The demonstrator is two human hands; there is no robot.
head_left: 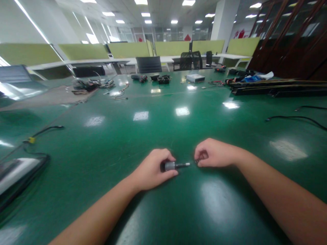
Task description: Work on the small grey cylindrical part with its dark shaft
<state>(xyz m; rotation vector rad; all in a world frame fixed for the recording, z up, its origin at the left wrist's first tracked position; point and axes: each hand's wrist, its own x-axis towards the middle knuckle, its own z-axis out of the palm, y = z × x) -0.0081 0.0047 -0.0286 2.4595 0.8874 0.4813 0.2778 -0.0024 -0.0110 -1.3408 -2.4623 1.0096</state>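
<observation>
My left hand [154, 170] is closed around a dark cylindrical tool [170, 166] that resembles a screwdriver. Its grey collar shows between thumb and fingers, and a thin dark shaft with a silver tip points right. Across a small gap, my right hand [213, 153] has its thumb and fingertips pinched together. A tiny dark piece shows at those fingertips, too small and blurred to name. Both hands are low over the green tabletop [163, 132], and the palm covers the tool's rear end.
Black cables lie at the left [51, 128] and right [293, 117]. A pale flat device [17, 170] sits at the left edge. Farther back are a silver box [195, 78], dark parts [163, 79], a heap of electronics [89, 85] and long black strips [276, 87].
</observation>
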